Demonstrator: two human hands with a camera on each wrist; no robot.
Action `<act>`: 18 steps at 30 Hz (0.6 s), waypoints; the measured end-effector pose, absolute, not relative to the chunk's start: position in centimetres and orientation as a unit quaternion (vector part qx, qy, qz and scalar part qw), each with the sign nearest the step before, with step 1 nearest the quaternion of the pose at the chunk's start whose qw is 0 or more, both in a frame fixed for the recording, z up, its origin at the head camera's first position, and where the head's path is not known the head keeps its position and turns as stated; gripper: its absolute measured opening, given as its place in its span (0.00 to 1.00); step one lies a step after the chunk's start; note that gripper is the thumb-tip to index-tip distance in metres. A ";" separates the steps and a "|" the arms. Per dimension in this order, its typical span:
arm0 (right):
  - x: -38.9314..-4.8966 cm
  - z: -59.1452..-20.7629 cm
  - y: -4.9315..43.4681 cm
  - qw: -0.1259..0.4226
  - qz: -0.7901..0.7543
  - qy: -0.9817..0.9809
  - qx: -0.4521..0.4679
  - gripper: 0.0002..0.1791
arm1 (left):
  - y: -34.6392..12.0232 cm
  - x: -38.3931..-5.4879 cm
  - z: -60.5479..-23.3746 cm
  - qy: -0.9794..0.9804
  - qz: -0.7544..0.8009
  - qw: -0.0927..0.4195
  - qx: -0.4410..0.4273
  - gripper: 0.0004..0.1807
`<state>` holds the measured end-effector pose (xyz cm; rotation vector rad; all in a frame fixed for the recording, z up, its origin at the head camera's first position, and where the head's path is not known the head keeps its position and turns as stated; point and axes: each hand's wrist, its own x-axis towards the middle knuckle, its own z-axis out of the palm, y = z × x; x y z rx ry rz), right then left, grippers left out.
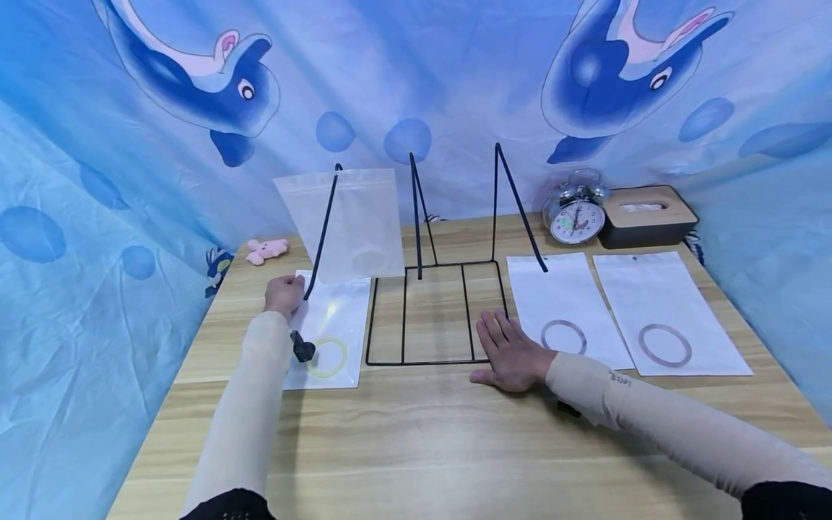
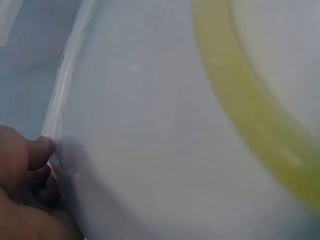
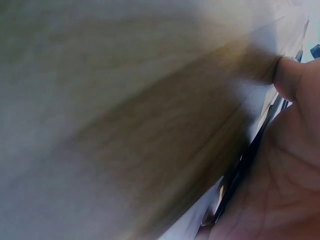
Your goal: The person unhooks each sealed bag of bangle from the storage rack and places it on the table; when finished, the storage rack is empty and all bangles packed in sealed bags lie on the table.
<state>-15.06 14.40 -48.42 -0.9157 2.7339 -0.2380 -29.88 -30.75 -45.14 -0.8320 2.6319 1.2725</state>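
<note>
My left hand (image 1: 284, 295) pinches the left edge of a white zip bag (image 1: 341, 318) on the wooden table; the left wrist view shows thumb and fingers on that edge. A yellow ring (image 2: 240, 110) shows on this bag. To its right stands a black wire rack (image 1: 404, 318) with three bent prongs. From the rack's left prong hangs a translucent zip bag (image 1: 364, 224), its lower end over the upper part of the white one. With fingers stretched out, my right hand (image 1: 510, 354) rests at the rack's front right corner, partly hiding it.
Two white bags, an inner one (image 1: 552, 289) and an outer one (image 1: 663, 296), lie at the right, each with a purplish ring. Behind them are an alarm clock (image 1: 578, 220) and a tissue box (image 1: 653, 235). A pink toy (image 1: 266, 250) sits back left. Blue curtains surround the table.
</note>
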 end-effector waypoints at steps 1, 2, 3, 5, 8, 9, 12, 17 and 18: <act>-15.1 -48.4 14.4 0.124 -0.081 0.938 -0.314 0.53 | -30.8 -29.9 -45.1 0.864 0.417 0.050 -0.278 0.29; -15.1 -48.4 14.4 0.126 -0.080 0.938 -0.314 0.53 | -30.8 -29.8 -45.0 0.863 0.416 0.051 -0.282 0.29; -15.1 -48.4 14.3 0.128 -0.080 0.938 -0.313 0.53 | -30.8 -29.8 -44.9 0.862 0.414 0.053 -0.287 0.30; -15.1 -48.2 14.3 0.133 -0.081 0.937 -0.312 0.54 | -30.9 -29.5 -44.5 0.863 0.406 0.060 -0.294 0.32; -15.0 -48.0 14.2 0.140 -0.080 0.938 -0.308 0.54 | -31.1 -29.1 -43.6 0.871 0.387 0.075 -0.293 0.35; -15.0 -47.9 14.2 0.141 -0.079 0.938 -0.306 0.54 | -31.1 -28.9 -43.4 0.874 0.382 0.082 -0.290 0.36; -15.0 -47.8 14.2 0.140 -0.079 0.939 -0.305 0.54 | -31.3 -28.3 -42.6 0.880 0.368 0.100 -0.283 0.38; -15.0 -47.9 14.2 0.143 -0.077 0.938 -0.306 0.54 | -31.8 -27.5 -42.2 0.890 0.365 0.108 -0.249 0.39; -15.0 -47.9 14.1 0.144 -0.077 0.938 -0.306 0.54 | -31.9 -27.3 -42.2 0.895 0.367 0.098 -0.234 0.39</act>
